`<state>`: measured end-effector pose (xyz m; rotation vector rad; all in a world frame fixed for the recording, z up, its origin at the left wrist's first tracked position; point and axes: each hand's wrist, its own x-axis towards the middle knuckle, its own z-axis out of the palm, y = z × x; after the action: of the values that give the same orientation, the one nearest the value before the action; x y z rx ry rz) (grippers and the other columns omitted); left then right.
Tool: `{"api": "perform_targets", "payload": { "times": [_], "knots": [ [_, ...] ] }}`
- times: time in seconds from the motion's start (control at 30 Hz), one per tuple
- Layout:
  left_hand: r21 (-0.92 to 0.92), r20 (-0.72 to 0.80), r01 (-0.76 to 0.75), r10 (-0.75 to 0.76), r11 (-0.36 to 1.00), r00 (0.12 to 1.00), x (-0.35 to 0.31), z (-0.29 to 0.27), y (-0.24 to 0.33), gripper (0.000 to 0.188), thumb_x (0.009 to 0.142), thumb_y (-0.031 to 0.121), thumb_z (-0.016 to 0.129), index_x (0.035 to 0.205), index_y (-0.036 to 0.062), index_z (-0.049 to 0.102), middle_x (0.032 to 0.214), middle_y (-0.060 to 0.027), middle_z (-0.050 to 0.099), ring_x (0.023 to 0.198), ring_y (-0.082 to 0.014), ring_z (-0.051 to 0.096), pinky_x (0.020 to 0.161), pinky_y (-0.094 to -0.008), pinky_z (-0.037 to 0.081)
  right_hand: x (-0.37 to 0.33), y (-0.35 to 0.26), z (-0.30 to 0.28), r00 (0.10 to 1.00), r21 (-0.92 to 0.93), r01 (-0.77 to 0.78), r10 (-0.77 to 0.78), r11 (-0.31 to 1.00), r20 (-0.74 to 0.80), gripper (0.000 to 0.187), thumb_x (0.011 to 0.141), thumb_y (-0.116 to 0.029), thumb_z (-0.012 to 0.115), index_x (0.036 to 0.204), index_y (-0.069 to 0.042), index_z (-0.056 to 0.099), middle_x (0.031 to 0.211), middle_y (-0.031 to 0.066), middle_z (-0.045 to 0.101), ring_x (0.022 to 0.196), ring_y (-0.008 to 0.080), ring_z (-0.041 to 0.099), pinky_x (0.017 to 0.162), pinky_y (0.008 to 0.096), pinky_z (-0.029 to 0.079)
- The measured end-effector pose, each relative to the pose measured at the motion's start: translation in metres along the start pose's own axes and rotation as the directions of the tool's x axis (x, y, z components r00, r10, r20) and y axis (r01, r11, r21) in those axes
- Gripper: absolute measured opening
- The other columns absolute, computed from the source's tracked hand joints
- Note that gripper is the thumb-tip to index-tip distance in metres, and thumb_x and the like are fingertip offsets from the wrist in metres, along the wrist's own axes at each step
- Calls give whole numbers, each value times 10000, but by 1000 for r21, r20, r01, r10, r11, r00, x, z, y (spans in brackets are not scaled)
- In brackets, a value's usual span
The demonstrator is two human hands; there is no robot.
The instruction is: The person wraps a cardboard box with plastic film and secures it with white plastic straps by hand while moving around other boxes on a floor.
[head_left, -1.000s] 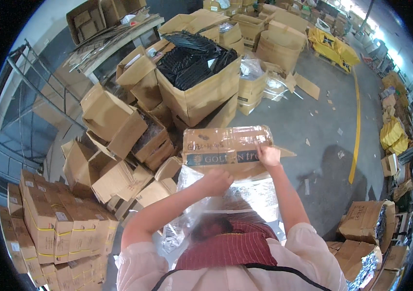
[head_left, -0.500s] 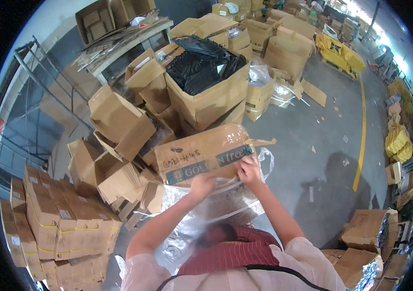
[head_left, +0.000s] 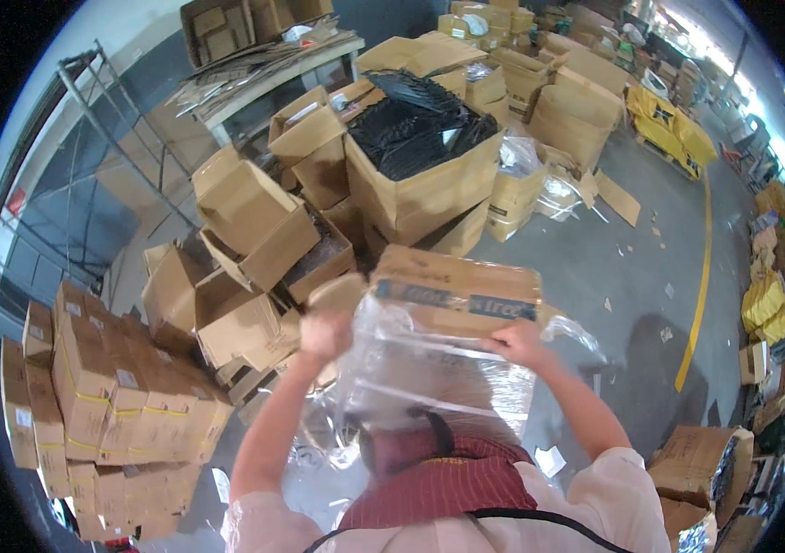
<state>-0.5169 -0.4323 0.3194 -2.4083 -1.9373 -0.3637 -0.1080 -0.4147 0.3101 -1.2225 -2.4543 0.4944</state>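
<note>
A brown cardboard box (head_left: 457, 276) with a dark blue printed band lies in front of me, tilted. Clear plastic film (head_left: 420, 369), with a pale edge, spreads below its near side and hangs past its right end. At the near right edge, my right hand (head_left: 517, 343) is closed, fingers pinching the film against the box. Left of the box, my left hand (head_left: 326, 334) is blurred but looks like a fist; what it grips is unclear. A tan, smeared piece (head_left: 337, 291) shows just above it. Film lies close to that hand too.
Beyond stands a large carton (head_left: 420, 189) filled with black plastic pieces (head_left: 415, 124). Opened cartons (head_left: 254, 221) are heaped at left, beside stacked strapped boxes (head_left: 116, 387). Yellow sacks (head_left: 669, 129) sit far right, near a yellow floor line (head_left: 698, 304). More cartons (head_left: 701, 461) are at lower right.
The box has moved right and tipped so its printed band faces differently. My left hand has come off its near face and moved left; my right hand has shifted right. More film shows.
</note>
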Motion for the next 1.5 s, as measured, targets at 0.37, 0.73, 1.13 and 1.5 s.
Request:
{"api": "perform_targets", "payload": {
  "times": [0.37, 0.73, 1.13, 1.5],
  "knots": [
    [-47, -16, 615, -617, 787, 787, -23, -42, -130, 204, 807, 185, 552, 966, 96, 644, 927, -199, 660, 898, -376, 633, 778, -484, 499, -3, 50, -42, 952, -102, 156, -177, 982, -251, 294, 693, -272, 760, 578, -65, 586, 566, 93, 544, 585, 281, 539, 683, 412, 431],
    [-761, 50, -62, 153, 646, 987, 9, 44, 169, 389, 783, 220, 696, 1128, 61, 610, 1006, -137, 642, 889, -297, 633, 798, -395, 503, 38, -13, -24, 959, 47, 214, -200, 976, -202, 306, 705, -248, 744, 590, -51, 540, 609, 84, 521, 672, 273, 553, 744, 392, 391],
    [-768, 183, 258, -185, 586, 965, 30, 55, 180, 290, 812, 274, 615, 1003, 64, 678, 908, -203, 660, 835, -351, 653, 717, -409, 504, 45, -28, -1, 954, -225, 297, -300, 928, 23, 210, 706, -193, 682, 788, -63, 539, 795, 112, 622, 846, 299, 607, 777, 416, 447],
    [-825, 205, 366, -375, 431, 904, 33, 65, 167, 281, 818, 251, 615, 836, -30, 620, 773, -152, 668, 720, -228, 655, 679, -360, 505, 84, -21, 17, 931, -280, 334, -362, 900, -54, 366, 645, -348, 711, 848, -97, 538, 640, 122, 614, 656, 333, 624, 616, 433, 488]
  ]
}}
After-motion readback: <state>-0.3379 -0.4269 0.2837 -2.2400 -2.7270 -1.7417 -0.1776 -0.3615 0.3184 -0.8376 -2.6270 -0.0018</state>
